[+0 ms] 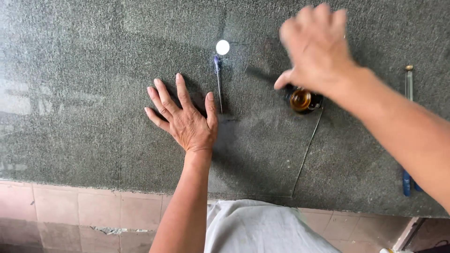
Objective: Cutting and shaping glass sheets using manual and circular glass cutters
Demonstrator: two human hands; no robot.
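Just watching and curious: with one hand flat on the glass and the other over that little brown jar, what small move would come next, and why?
Probably the right hand lowers onto the small jar to grip it: it hovers blurred just above it, holding nothing I can see. The left hand lies flat, steadying the glass sheet.

A glazier's workshop, by the look of it. A clear glass sheet point(262, 154) lies on a grey carpeted workbench point(70, 93). Blue-handled glass cutters point(407, 182) rest alongside, pink tiled floor point(70, 206) below.
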